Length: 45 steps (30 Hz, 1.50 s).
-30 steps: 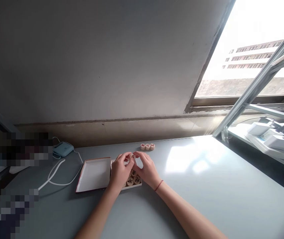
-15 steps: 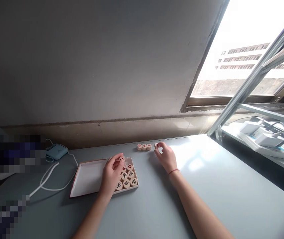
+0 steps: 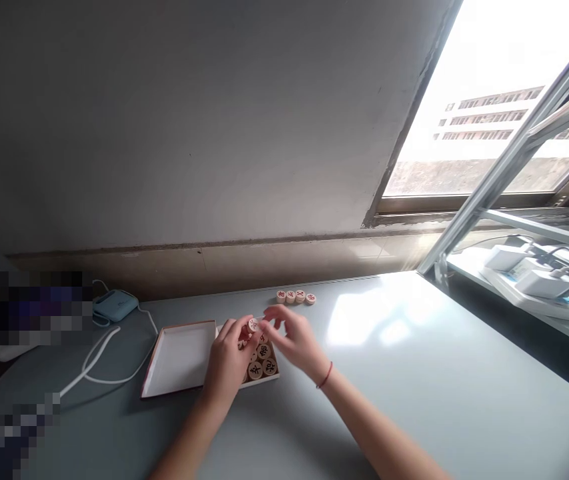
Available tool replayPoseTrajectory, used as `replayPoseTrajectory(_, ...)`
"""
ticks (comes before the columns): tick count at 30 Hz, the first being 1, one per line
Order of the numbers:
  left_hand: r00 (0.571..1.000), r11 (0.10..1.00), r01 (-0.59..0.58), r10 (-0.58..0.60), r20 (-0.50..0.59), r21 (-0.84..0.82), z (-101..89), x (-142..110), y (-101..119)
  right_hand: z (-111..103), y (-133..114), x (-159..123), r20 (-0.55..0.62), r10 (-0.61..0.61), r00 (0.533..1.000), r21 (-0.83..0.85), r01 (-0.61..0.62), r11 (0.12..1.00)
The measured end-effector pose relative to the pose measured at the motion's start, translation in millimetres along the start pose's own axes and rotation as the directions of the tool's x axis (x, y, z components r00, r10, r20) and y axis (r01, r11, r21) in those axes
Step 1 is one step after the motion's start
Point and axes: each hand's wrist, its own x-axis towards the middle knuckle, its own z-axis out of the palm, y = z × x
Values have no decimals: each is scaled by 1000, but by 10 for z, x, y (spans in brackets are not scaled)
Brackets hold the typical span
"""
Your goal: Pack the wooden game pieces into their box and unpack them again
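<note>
My left hand [image 3: 229, 353] pinches a round Chinese chess piece [image 3: 253, 325] with a red character above the open box. My right hand [image 3: 292, 337] is close on its right side, thumb and fingers apart around a gap, the thumb tip near the held piece. Whether that thumb touches it I cannot tell. Below both hands, the box [image 3: 263, 381] holds several pieces with black or red characters, partly hidden by my left hand. Several red-character pieces [image 3: 290, 297] stand in a row on the grey table toward the wall.
The box's white-lined lid [image 3: 179, 360] lies open on the left. Beyond it are a light blue device [image 3: 115, 306] and a white cable [image 3: 97, 381]. At the right, a metal shelf frame [image 3: 484, 175] carries white power adapters and cords [image 3: 539, 283].
My right hand has left a red piece at the right end of the row and moved back left to my left hand. My left hand has shifted slightly right with its piece.
</note>
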Motion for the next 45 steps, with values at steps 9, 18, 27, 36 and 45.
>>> replayPoseTrajectory(9,986,978,-166,162,44,124,38,-42,10,67,-42,3,-20,120,993,191,-114,975)
replayPoseTrajectory(18,982,975,-173,159,105,138,44,-74,-23,-413,1036,110,-382,200,902,-331,-336,882)
replayPoseTrajectory(27,982,981,-164,153,107,107,28,-59,14,-334,1186,101,-329,190,925,-405,-320,856)
replayPoseTrajectory(36,992,938,-82,44,120,336,-169,80,-156,-265,1003,88,-398,15,917,-422,-198,885)
replayPoseTrajectory(45,873,846,35,-285,396,532,-514,175,-219,193,270,-49,141,-18,990,-230,50,972)
